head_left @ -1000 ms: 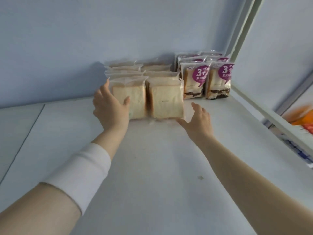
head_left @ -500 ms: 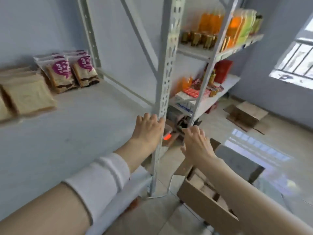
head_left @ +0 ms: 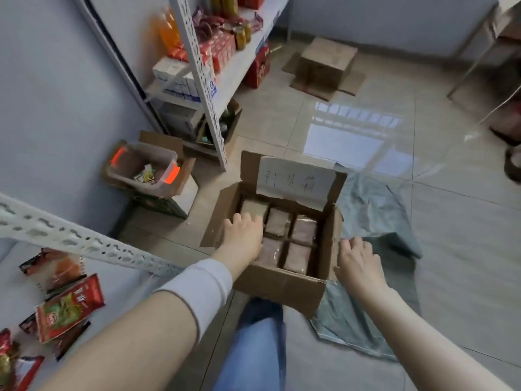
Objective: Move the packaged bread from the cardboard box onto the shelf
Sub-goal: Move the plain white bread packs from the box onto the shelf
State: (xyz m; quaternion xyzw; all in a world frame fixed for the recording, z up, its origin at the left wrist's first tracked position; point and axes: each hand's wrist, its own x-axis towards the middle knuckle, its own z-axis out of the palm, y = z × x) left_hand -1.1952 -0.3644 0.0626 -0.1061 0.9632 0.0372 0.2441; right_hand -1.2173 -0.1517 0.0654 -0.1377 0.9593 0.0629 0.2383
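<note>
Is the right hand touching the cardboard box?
Cannot tell. In the head view the right hand is spread just beside the cardboard box's right wall, over the grey plastic sheet, but motion blur hides any gap.

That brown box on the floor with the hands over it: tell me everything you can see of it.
The cardboard box is plain brown corrugated card, open at the top, sitting on the tiled floor partly on a grey-green plastic sheet. Its far flap stands up with a white handwritten paper label. Inside lie clear-wrapped bread packages packed in rows. The left hand reaches into it; the right hand hovers just outside its right wall.
</note>
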